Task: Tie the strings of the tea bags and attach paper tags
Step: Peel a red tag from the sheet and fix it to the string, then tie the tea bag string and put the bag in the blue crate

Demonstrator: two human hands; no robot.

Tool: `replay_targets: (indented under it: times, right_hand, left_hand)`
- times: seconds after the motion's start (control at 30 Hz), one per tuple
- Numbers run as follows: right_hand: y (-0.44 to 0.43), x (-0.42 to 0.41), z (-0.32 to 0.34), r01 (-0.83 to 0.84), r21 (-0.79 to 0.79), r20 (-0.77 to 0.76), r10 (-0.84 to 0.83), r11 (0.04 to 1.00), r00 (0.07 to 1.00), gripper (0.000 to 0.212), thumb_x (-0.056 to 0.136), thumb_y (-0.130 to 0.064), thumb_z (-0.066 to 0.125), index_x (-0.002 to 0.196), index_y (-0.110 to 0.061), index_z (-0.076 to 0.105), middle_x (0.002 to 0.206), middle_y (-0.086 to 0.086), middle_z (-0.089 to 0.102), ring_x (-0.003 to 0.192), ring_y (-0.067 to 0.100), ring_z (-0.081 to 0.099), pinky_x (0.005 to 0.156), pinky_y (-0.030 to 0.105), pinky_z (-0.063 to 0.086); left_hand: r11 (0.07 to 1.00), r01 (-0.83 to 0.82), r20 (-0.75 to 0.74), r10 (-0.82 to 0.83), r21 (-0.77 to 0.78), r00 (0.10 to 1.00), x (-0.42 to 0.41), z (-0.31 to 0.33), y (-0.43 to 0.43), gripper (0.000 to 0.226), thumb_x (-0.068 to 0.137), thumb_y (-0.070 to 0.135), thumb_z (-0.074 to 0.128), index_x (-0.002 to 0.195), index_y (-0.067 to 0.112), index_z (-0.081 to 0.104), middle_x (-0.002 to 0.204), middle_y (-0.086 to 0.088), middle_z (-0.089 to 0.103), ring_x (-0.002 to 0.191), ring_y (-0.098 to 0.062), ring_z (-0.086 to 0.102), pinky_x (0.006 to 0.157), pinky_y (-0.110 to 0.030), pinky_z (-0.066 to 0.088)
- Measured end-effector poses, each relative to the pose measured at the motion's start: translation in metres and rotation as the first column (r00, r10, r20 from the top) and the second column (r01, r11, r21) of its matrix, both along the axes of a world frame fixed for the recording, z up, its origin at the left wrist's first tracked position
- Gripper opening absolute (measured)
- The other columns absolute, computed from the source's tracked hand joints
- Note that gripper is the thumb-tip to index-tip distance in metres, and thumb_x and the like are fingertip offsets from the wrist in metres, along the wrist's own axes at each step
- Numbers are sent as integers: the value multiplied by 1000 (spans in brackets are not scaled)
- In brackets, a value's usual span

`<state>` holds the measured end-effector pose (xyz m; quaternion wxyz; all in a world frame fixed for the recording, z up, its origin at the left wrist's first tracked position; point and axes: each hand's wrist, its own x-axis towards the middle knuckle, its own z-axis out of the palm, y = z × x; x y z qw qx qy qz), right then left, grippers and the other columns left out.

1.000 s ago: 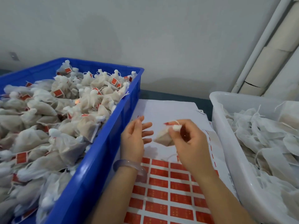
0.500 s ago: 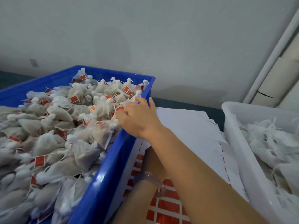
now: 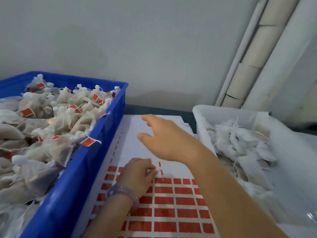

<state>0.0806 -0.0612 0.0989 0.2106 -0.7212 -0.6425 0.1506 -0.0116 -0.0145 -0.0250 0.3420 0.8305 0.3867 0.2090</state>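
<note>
A sheet of red paper tags (image 3: 164, 200) lies between two crates. My left hand (image 3: 139, 174), with a clear bangle on the wrist, rests on the sheet's top row with fingertips pinched at a red tag; I cannot tell if the tag is lifted. My right hand (image 3: 168, 140) hovers open and empty above the white part of the sheet, fingers spread. The blue crate (image 3: 82, 170) on the left is heaped with tied tea bags (image 3: 56, 121) bearing red tags. The white tub (image 3: 291, 152) on the right holds untagged tea bags (image 3: 240, 143).
A grey wall stands close behind the crates. White pipes (image 3: 248, 69) run up the wall at the right. A dark strip of table shows behind the sheet.
My right hand held a tagged tea bag, reached to the blue crate, and has now come back empty over the sheet. My left hand dropped onto the tag rows.
</note>
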Motion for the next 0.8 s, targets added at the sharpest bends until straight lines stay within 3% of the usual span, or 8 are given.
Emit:
replay_targets:
  times: [0.07, 0.13, 0.2, 0.3, 0.47, 0.57, 0.67, 0.8]
  right_hand:
    - [-20, 37, 16, 91, -56, 180, -79, 994, 980, 38, 92, -32, 48, 129, -21, 49, 130, -3, 52, 118, 18, 49, 87, 27, 37]
    - [-35, 85, 31, 212, -101, 249, -182, 972, 951, 16, 87, -23, 55, 99, -15, 62, 102, 0, 60, 98, 24, 58, 73, 27, 42]
    - [-44, 136, 39, 346, -221, 293, -276, 912, 915, 18, 83, -16, 62, 100, -13, 65, 97, -1, 63, 90, 23, 62, 69, 27, 47]
    - [-62, 191, 19, 461, -404, 290, -367, 790, 884, 37, 75, -18, 75, 110, -17, 63, 103, -2, 62, 90, 17, 61, 65, 23, 49]
    - [-84, 231, -22, 498, -456, 221, -448, 738, 866, 36, 67, -30, 82, 95, -33, 60, 105, -10, 55, 102, 14, 54, 93, 30, 43]
    - [-91, 242, -24, 560, -471, 188, -543, 681, 819, 38, 67, -26, 83, 95, -23, 58, 92, -8, 55, 90, 15, 55, 76, 30, 46]
    - [-94, 240, -31, 563, -538, 132, -597, 627, 791, 29, 67, -13, 83, 88, -14, 64, 78, 5, 64, 63, 15, 59, 49, 22, 46]
    - [-96, 237, -21, 557, -452, 201, -529, 697, 825, 13, 73, -17, 78, 82, -20, 69, 77, 2, 64, 64, 14, 55, 51, 23, 42]
  left_hand:
    - [999, -23, 20, 24, -32, 1000, -1, -4, 1, 7, 90, 32, 57, 94, 34, 62, 97, 17, 63, 88, -1, 60, 83, -16, 47]
    - [998, -44, 42, 46, -48, 998, 0, -9, 2, 5, 90, 32, 56, 89, 37, 56, 88, 18, 62, 81, 0, 60, 75, -12, 46]
    - [997, -62, 42, 64, -47, 997, 0, -14, 4, 5, 90, 32, 55, 93, 35, 57, 85, 18, 60, 81, -1, 60, 72, -12, 46]
    - [998, -62, 50, 63, -28, 997, 1, -13, 3, 7, 90, 32, 55, 96, 36, 56, 86, 19, 59, 80, -1, 59, 66, -9, 44]
    - [997, -75, 134, 75, -8, 988, 3, -10, 3, 10, 89, 30, 57, 97, 35, 57, 87, 19, 60, 80, -1, 59, 62, -10, 45]
    - [996, -90, 159, 90, -6, 983, 3, -10, 2, 8, 89, 31, 57, 94, 36, 57, 85, 19, 60, 77, 1, 57, 58, -10, 42]
    - [995, -98, 181, 96, 2, 979, 3, -11, 2, 9, 88, 30, 58, 92, 37, 57, 84, 20, 61, 76, 0, 58, 56, -11, 43]
    - [995, -98, 199, 97, -5, 975, 5, -12, 2, 9, 88, 30, 58, 92, 39, 57, 87, 19, 61, 77, 0, 57, 57, -11, 43]
